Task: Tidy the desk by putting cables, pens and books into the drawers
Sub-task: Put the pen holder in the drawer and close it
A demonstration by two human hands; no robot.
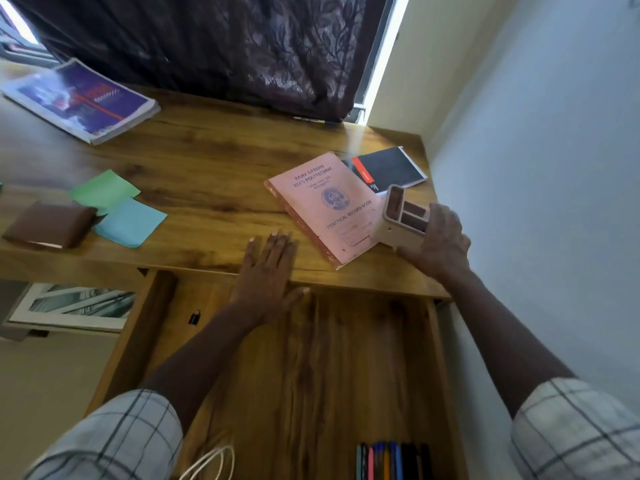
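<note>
My right hand [441, 240] grips a white pen holder [401, 214], tilted on its side over the corner of a pink practical record book [325, 206] lying on the wooden desk [207, 161]. Its compartments look empty. My left hand [268, 268] lies flat and open on the desk's front edge, above the open drawer [311, 368]. Inside the drawer, several coloured pens [391, 460] lie in a row at the near right and a white cable [211, 462] lies coiled at the near left. A black notebook [388, 169] sits behind the pink book. A purple book [81, 100] lies far left.
A brown wallet [50, 225] and green [104, 190] and blue [130, 221] sticky-note pads lie at the desk's left. A small black object [194, 317] sits in the drawer's left side. A dark curtain [225, 46] hangs behind the desk; a white wall [554, 168] stands right.
</note>
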